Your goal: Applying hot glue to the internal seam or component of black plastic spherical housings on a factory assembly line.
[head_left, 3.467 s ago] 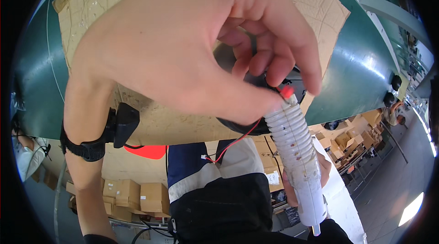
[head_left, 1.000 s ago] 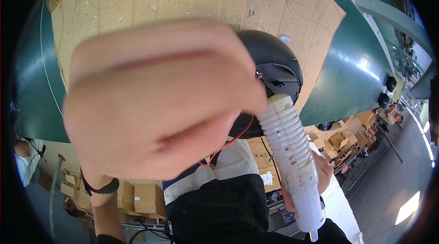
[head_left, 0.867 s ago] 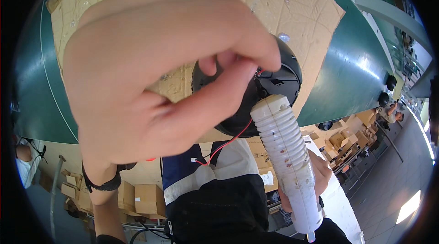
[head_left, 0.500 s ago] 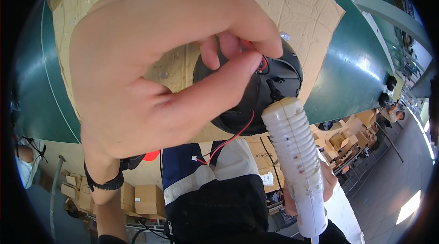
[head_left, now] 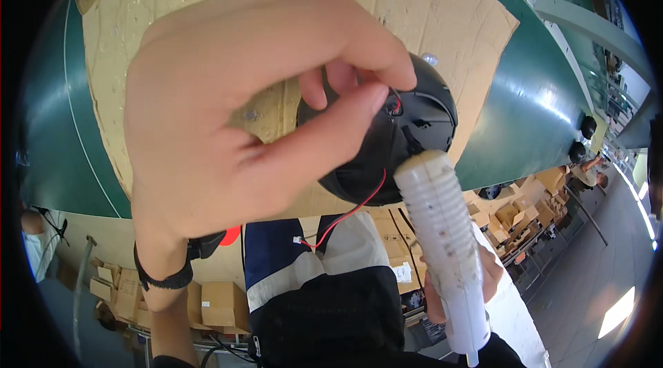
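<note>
A round black plastic housing lies below my hands on a cardboard sheet. My left hand reaches over it, thumb and forefinger closed on thin red and black wires that enter the housing near its middle. My right hand grips a white, ribbed hot glue gun with brown stains; the gun hides most of that hand. The gun's dark nozzle is at the housing, close to the wires; contact is hard to tell. Another red wire hangs over the near edge, ending in a small white connector.
The cardboard sheet covers much of a green table. A clear blob sits beyond the housing. Cardboard boxes stand below at left, more boxes at right. Another person is far right, and part of one shows at left.
My left hand has shifted slightly right and nearer to me, still pinching the wires. The glue gun has moved very little, its nozzle still at the housing.
</note>
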Motion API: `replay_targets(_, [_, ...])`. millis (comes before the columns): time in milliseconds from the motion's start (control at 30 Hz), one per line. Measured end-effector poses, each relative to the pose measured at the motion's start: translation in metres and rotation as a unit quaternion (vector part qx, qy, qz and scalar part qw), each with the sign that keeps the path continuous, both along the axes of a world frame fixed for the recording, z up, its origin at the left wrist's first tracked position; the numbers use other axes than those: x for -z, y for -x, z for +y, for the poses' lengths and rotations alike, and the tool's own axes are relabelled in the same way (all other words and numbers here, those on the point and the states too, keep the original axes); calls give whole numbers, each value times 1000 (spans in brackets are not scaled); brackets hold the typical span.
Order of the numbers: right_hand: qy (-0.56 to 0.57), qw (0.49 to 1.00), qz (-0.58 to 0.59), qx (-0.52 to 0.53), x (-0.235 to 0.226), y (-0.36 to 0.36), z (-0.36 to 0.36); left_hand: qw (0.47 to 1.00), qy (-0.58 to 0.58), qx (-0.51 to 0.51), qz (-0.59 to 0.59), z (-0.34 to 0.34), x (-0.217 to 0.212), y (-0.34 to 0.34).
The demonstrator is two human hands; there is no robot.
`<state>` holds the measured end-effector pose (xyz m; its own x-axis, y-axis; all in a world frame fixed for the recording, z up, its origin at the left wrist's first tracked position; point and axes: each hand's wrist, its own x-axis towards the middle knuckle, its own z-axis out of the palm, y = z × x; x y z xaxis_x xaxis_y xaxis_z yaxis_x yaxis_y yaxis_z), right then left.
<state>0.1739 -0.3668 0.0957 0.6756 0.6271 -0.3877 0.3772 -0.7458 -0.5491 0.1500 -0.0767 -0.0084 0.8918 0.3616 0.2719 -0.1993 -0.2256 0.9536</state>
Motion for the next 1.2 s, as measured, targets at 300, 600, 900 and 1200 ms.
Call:
replay_targets(300, [33,997,56,42,0,1,-9,994,-17,6,107,8,-11,42])
replay_targets(600, [20,991,76,109,-10,10,-32,987,-10,16,159,-56,-17,82])
replay_targets(900, [70,959,214,174,-47,9,-69,989,-96,14,111,-68,-19,86])
replay_targets(1200, [11,971,221,89,-48,-6,-49,990,-90,45,98,-75,-7,87])
